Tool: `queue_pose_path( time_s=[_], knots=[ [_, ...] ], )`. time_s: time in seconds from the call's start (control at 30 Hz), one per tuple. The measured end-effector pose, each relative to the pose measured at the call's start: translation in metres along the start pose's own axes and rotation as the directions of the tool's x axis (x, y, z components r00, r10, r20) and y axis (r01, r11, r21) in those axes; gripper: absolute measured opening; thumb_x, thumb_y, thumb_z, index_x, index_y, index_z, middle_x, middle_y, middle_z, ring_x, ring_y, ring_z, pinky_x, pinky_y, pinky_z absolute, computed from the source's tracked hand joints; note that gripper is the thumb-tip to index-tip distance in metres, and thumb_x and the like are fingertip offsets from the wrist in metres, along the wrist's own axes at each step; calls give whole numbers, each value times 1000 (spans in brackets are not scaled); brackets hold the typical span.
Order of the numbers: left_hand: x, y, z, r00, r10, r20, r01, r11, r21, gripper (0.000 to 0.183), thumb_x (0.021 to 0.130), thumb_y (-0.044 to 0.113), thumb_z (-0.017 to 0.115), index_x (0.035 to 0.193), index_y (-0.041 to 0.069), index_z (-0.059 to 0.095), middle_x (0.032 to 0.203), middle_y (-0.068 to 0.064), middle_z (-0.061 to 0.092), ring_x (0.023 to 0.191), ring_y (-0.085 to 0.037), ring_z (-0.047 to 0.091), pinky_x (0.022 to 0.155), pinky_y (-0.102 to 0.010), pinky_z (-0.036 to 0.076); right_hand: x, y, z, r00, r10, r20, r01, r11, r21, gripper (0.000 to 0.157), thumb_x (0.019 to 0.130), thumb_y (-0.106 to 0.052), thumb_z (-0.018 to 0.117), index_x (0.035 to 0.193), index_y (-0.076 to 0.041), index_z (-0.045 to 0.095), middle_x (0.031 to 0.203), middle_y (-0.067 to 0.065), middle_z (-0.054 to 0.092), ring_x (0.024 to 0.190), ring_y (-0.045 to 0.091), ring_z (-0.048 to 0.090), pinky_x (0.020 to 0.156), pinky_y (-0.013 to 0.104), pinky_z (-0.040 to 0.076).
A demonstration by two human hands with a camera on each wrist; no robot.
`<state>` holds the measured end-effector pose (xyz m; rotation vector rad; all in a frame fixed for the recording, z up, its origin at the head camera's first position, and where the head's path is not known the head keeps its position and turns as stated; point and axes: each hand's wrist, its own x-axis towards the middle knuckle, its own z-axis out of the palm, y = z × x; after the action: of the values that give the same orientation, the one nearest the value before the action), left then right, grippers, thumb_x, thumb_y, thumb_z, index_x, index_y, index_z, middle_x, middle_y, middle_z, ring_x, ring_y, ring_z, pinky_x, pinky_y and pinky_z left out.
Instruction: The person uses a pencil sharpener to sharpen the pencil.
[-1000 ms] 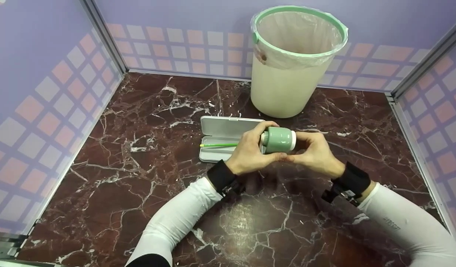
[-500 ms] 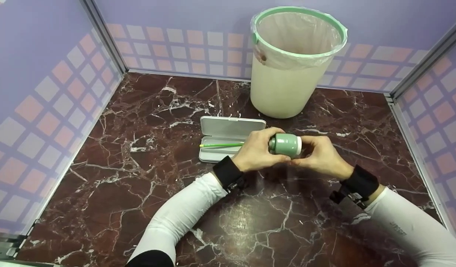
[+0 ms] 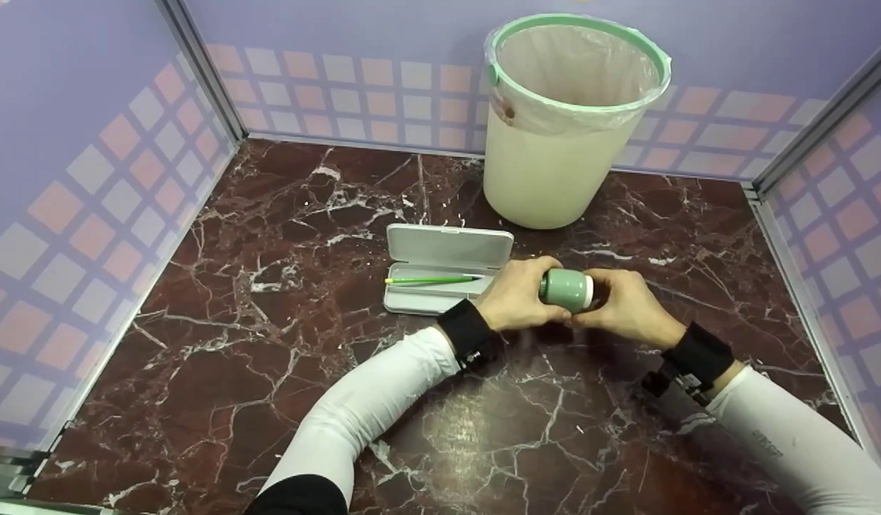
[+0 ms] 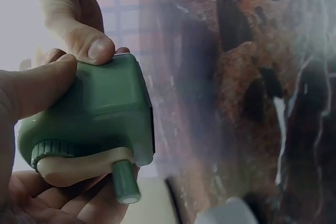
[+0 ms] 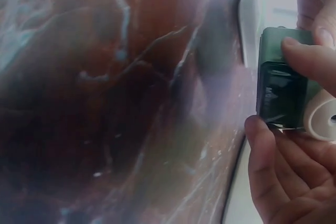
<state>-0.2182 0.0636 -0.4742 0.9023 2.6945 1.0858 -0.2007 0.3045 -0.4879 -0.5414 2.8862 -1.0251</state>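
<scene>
Both hands hold a green hand-crank pencil sharpener (image 3: 563, 290) above the table. My left hand (image 3: 519, 297) grips it from the left, thumb on one face and fingers beneath. From the other end, my right hand (image 3: 626, 307) pinches it between thumb and fingers, beside a round cream part (image 5: 318, 118). The left wrist view shows the cream crank arm (image 4: 79, 167) and its green knob (image 4: 126, 182) hanging untouched between the hands. A dark, see-through shavings drawer (image 5: 283, 95) faces the right wrist camera. A green pencil (image 3: 429, 280) lies in the open pencil case, left of the hands.
The grey-white pencil case (image 3: 419, 303) has its lid raised at the back, close to my left hand. Behind stands a tall cream bin (image 3: 555, 168) with a green rim and plastic liner. Patterned purple walls enclose the dark red marbled table (image 3: 254, 400).
Both hands have shifted right and slightly toward the body, carrying the sharpener along. The sharpener has tilted a little. More of the pencil and case shows now.
</scene>
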Motion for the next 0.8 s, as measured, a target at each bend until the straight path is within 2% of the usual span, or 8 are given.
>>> queue_pose_path(
  time_s=[0.2, 0.3, 0.53, 0.8],
  knots=[
    [6, -2, 11, 997, -41, 67, 41, 999, 14, 65, 85, 29, 98, 141, 13, 69, 130, -8, 82, 112, -24, 78, 101, -37, 61, 0, 10, 5, 1000, 15, 25, -15, 999, -31, 59, 70, -21, 106, 122, -8, 80, 108, 8, 84, 92, 19, 73, 83, 29, 57],
    [10, -3, 14, 995, -51, 80, 49, 998, 38, 67, 85, 30, 99, 142, 14, 69, 132, -8, 82, 114, -25, 78, 101, -37, 61, 0, 14, 6, 999, 18, 28, -17, 999, -41, 60, 71, -23, 106, 122, -7, 80, 108, 9, 84, 93, 20, 73, 84, 30, 56],
    [12, -5, 16, 996, -39, 80, 34, 997, 64, 66, 85, 32, 98, 142, 15, 69, 131, -6, 82, 113, -24, 78, 101, -39, 61, 1, 15, 7, 999, 27, 33, -26, 999, -46, 61, 71, -26, 107, 122, -6, 80, 108, 10, 84, 93, 23, 73, 86, 35, 57],
    [9, -6, 17, 998, -19, 67, 17, 999, 44, 64, 85, 31, 98, 139, 15, 70, 130, -6, 82, 113, -23, 78, 100, -37, 61, -1, 13, 8, 999, 22, 37, -20, 998, -60, 62, 71, -25, 106, 123, -6, 79, 109, 11, 84, 94, 24, 74, 87, 38, 57]
  ],
)
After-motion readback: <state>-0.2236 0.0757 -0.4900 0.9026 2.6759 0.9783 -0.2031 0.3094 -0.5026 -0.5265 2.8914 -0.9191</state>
